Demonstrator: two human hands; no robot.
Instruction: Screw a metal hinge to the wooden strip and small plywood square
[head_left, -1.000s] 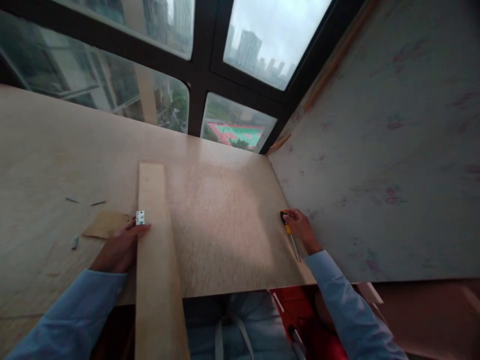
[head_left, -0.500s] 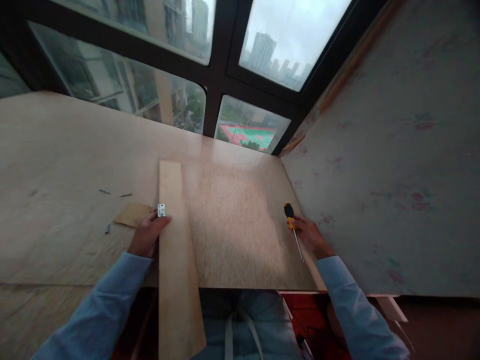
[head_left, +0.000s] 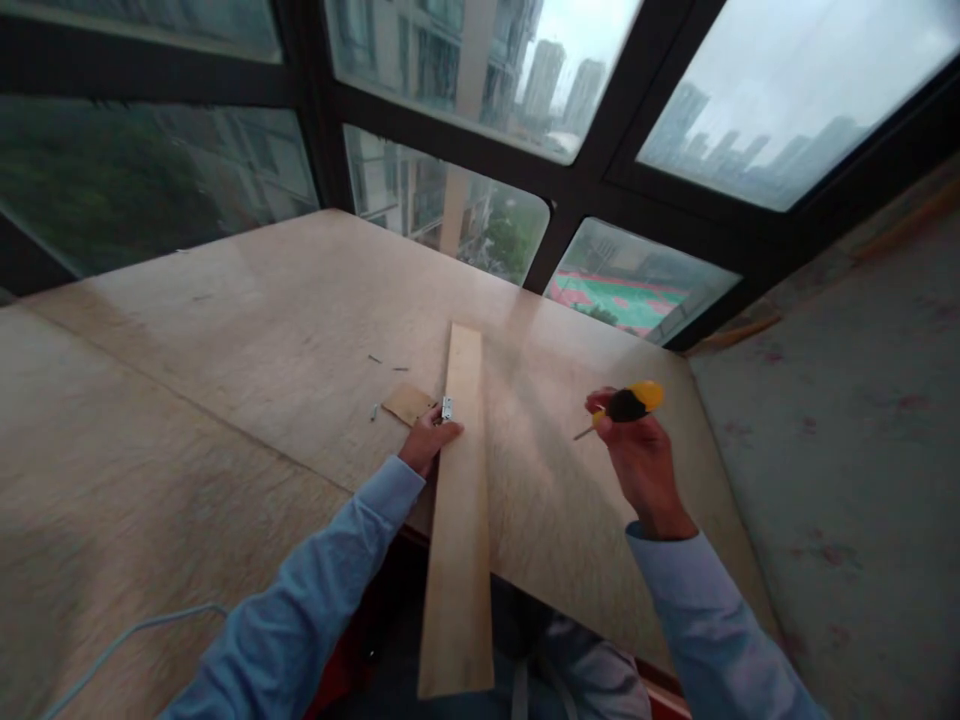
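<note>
A long pale wooden strip [head_left: 459, 510] lies across the plywood worktop [head_left: 262, 330], its near end hanging over the edge. My left hand [head_left: 427, 442] presses a small metal hinge [head_left: 447, 408] against the strip's left edge. My right hand [head_left: 637, 455] is raised above the worktop and grips a screwdriver [head_left: 624, 404] with a yellow and black handle, its shaft pointing left and down toward the strip.
A small brown card piece [head_left: 409, 403] and a few loose screws [head_left: 374, 411] lie left of the hinge. Large windows [head_left: 480, 90] stand behind the worktop. A pale board wall [head_left: 847, 420] rises on the right. A white cable [head_left: 127, 635] runs at lower left.
My right hand picked the screwdriver up off the worktop and lifted it toward the strip. The view swung left. My left hand stays on the hinge.
</note>
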